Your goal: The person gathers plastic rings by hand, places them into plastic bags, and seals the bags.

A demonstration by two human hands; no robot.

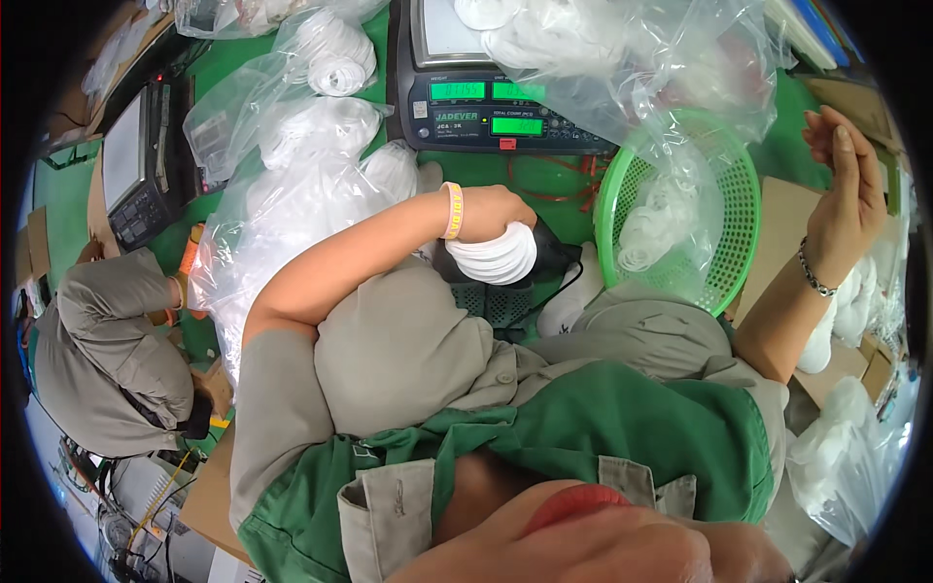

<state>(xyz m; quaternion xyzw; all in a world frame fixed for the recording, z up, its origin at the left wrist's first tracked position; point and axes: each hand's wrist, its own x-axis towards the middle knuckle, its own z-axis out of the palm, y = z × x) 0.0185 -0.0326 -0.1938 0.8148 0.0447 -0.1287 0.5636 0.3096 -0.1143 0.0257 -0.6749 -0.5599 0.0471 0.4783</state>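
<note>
My left hand (494, 216), with a pink band at its wrist, is closed on a stack of thin white round pieces (494, 257). The stack hangs fanned below the fingers, above my lap. My right hand (844, 180) is raised at the far right, its fingers partly bent and apart, with nothing seen in it. A green plastic basket (748, 209) stands between the hands, leaning toward me. Inside it lies a clear bag with more white pieces (653, 233). Beyond my left hand sits a dark counting scale (466, 126) with lit green displays.
Clear plastic bags of white bundled pieces (321, 136) lie left of the scale; another large bag (671, 68) overlaps its right side. A second scale (136, 175) and a person in grey (117, 350) are at the left. Cardboard (777, 228) stands beyond the basket.
</note>
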